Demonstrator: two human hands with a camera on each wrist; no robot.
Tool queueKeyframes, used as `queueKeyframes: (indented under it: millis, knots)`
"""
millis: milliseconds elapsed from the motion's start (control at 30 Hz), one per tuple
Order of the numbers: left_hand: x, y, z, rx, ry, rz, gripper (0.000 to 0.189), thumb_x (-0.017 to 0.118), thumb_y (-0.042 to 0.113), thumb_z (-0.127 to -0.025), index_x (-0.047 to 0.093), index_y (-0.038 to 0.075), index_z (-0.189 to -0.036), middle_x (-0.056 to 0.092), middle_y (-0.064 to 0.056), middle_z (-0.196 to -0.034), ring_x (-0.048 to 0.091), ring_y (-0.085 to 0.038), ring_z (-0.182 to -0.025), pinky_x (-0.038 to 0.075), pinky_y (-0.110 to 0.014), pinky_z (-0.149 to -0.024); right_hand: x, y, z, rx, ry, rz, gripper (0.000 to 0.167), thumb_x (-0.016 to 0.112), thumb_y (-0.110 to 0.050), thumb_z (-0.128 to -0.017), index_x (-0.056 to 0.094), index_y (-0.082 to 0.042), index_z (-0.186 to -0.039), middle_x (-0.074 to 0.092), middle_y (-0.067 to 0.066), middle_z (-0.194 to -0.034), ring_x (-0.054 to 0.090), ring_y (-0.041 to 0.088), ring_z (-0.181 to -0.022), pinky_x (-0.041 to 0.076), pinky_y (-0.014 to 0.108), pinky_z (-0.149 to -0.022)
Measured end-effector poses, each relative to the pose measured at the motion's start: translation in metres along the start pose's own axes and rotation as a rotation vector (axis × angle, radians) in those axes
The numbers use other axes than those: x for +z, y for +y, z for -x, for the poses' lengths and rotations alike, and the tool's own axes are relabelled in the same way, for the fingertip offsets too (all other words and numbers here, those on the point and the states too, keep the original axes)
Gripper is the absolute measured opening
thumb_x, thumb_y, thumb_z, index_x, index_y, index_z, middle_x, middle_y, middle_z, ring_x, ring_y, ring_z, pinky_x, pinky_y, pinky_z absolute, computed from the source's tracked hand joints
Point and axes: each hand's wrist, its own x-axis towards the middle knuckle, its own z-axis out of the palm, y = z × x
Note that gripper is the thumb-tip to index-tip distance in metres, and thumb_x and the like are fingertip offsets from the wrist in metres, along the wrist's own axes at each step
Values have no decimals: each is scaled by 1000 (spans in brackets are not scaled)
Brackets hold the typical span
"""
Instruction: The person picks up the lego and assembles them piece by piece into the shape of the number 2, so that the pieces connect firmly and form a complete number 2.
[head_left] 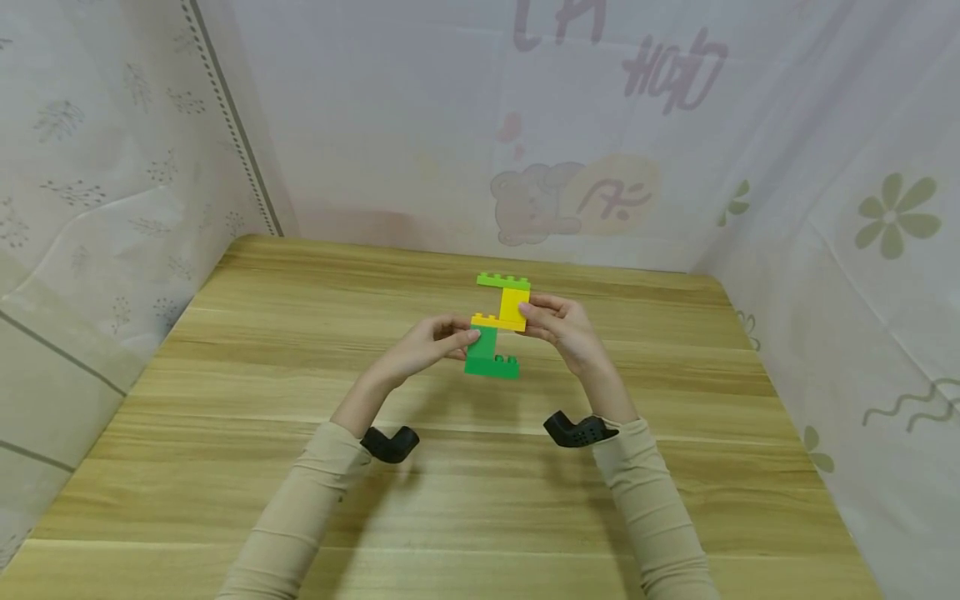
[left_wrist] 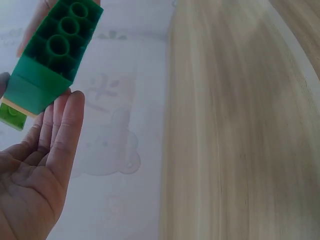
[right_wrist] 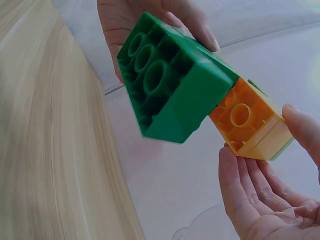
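Note:
Between the two hands, raised over the table, is a stack of toy building bricks in a zigzag shape. At its bottom sits a long dark green brick [head_left: 491, 367], its hollow underside showing in both wrist views. A smaller green brick [head_left: 483, 343] stands on its left end, pinched by the left hand [head_left: 423, 348] between thumb and fingers. Above that lies a flat orange-yellow brick [head_left: 487, 322] reaching right. The right hand [head_left: 566, 329] pinches the yellow brick [head_left: 513, 307] on its right end. A thin light green brick [head_left: 504, 282] tops the stack, jutting left.
The wooden table [head_left: 225, 400] spreads under both arms. Behind it hangs a pale printed curtain [head_left: 390, 125], with more patterned cloth along both sides. A black wrist camera [head_left: 390, 445] is strapped to the left wrist and another black camera [head_left: 576, 430] to the right.

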Motion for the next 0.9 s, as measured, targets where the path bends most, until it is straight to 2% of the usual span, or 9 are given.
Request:
queueKeyframes:
  millis: [167, 267, 400, 533, 700, 900]
  knots:
    - [-1, -2, 0, 3, -10, 22, 48, 56, 29, -91, 45, -1, -126, 53, -19, -118, 57, -23, -101, 49, -35, -89, -1, -1, 2, 8, 37, -24, 47, 56, -3, -88, 39, 14, -129, 57, 7, -100, 62, 10, -84, 53, 21, -74]
    - [0, -3, -1, 8, 6, 15, 48, 58, 28, -90, 46, -1, -126, 54, -18, -116, 58, -23, -101, 49, -35, -90, -1, -2, 3, 11, 55, -29, 48, 56, -2, -88, 38, 13, -130, 56, 5, -98, 61, 9, -83, 52, 19, -72]
    - [1, -5, -2, 14, 66, -18, 50, 60, 33, -88, 48, 2, -126, 56, -16, -117, 56, -25, -106, 45, -40, -95, 0, -1, 2, 0, 75, -52, 47, 57, -2, -87, 39, 14, -128, 56, 6, -98, 61, 9, -83, 53, 20, -73]
    - [3, -7, -3, 26, 119, -34, 50, 61, 36, -86, 51, 4, -123, 58, -15, -116, 56, -25, -105, 44, -42, -94, 1, 1, 2, -34, 94, -55, 45, 58, -2, -87, 43, 14, -125, 60, 2, -95, 63, 9, -83, 54, 22, -73]
    - [5, -8, -3, 45, 134, -10, 48, 62, 34, -86, 53, 3, -122, 59, -16, -115, 59, -25, -101, 46, -43, -93, 2, 3, 1, -69, 116, -46, 42, 59, -3, -86, 46, 14, -123, 63, 0, -91, 64, 8, -83, 54, 23, -72]
    - [5, -8, -4, 34, 139, -15, 49, 63, 35, -86, 53, 4, -122, 59, -16, -115, 59, -24, -101, 46, -41, -92, 1, 4, 1, -81, 120, -40, 42, 60, -3, -86, 47, 14, -122, 64, -2, -90, 64, 8, -82, 54, 23, -72]
